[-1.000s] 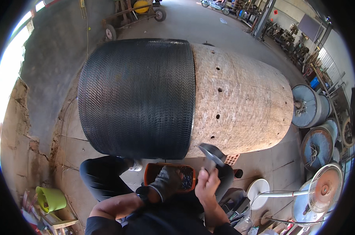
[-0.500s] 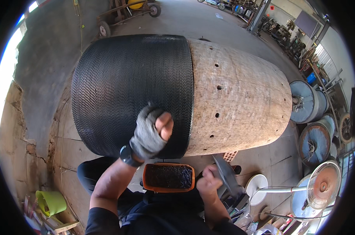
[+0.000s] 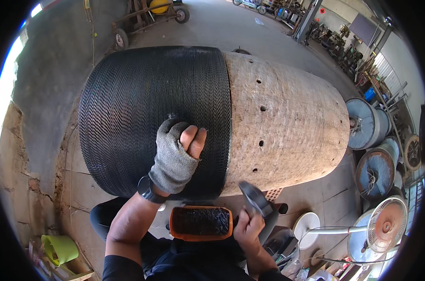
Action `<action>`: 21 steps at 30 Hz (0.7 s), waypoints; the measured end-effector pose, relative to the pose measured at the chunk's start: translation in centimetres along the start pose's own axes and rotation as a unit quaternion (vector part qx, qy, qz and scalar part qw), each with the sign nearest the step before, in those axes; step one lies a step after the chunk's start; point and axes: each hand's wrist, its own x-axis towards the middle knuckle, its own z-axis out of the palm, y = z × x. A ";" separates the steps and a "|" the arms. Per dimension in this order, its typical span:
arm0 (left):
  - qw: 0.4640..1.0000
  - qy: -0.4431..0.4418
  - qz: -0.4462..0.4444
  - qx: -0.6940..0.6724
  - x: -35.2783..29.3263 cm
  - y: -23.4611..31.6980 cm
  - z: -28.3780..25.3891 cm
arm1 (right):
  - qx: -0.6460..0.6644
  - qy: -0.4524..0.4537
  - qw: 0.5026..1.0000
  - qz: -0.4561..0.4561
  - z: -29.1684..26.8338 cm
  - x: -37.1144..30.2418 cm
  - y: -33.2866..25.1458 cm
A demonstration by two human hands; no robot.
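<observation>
left hand [image 3: 178, 157] on wrapped drum [image 3: 175, 117]

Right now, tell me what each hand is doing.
Left hand: gloved, pressed on the black toothed wrap of the drum, fingers curled; holding nothing that shows.
Right hand: closed on a hammer.

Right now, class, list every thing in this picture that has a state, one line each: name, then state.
Left hand: in a grey fingerless glove, fingers pressed on the black band.
Right hand: closed on the hammer.
Hammer: raised, head clear of the drum.
Black toothed band: wound round the drum's left half.
Wooden drum: lying on its side, right half bare.
Orange tray: holding small dark nails.
</observation>
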 end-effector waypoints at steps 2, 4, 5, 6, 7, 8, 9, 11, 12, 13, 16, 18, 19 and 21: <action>1.000 0.007 0.008 0.009 0.5 0.0 0.1 | 0.008 0.036 0.997 -0.065 0.2 0.9 -0.2; 1.000 -0.009 -0.008 0.020 0.6 -0.3 0.4 | -0.139 -0.063 0.987 0.059 1.0 -1.1 1.5; 0.999 -0.018 -0.015 0.026 0.6 -0.5 0.5 | -0.105 -0.025 0.992 0.062 2.3 -0.7 2.6; 0.999 0.000 -0.010 0.048 0.4 -0.7 0.8 | -0.052 -0.020 0.995 0.080 1.6 -1.5 2.5; 0.998 0.008 -0.013 0.063 0.9 -0.8 1.2 | 0.002 -0.016 0.996 0.091 0.6 -1.3 1.9; 0.997 0.000 -0.018 0.074 0.9 -0.7 1.3 | 0.019 0.031 0.998 0.055 0.5 -1.0 1.0; 0.996 -0.008 -0.022 0.085 0.8 -0.7 1.4 | 0.080 0.000 0.994 0.071 -0.4 -1.9 1.3; 0.994 -0.023 -0.019 0.106 2.2 -1.2 1.1 | 0.097 0.046 0.992 -0.064 -0.2 -0.8 1.9; 0.993 -0.027 -0.033 0.112 2.3 -1.1 1.5 | 0.009 0.029 0.996 -0.088 -0.4 -0.2 2.3; 0.990 -0.034 -0.039 0.129 2.5 -1.4 1.6 | -0.092 -0.039 0.993 -0.059 -0.5 0.3 2.6; 0.993 -0.023 -0.008 0.119 2.9 0.6 0.1 | -0.049 -0.020 0.993 0.110 2.4 -3.6 6.8; 0.999 -0.026 -0.020 0.035 2.1 4.4 -1.0 | -0.053 -0.012 0.995 0.081 1.0 -4.4 6.4; 0.997 -0.040 -0.037 -0.056 0.4 6.1 -1.2 | -0.038 0.002 0.997 0.069 1.1 -5.7 6.6; 0.990 -0.064 -0.039 -0.121 -2.9 9.2 -1.5 | -0.028 -0.005 0.997 0.070 0.8 -5.8 5.8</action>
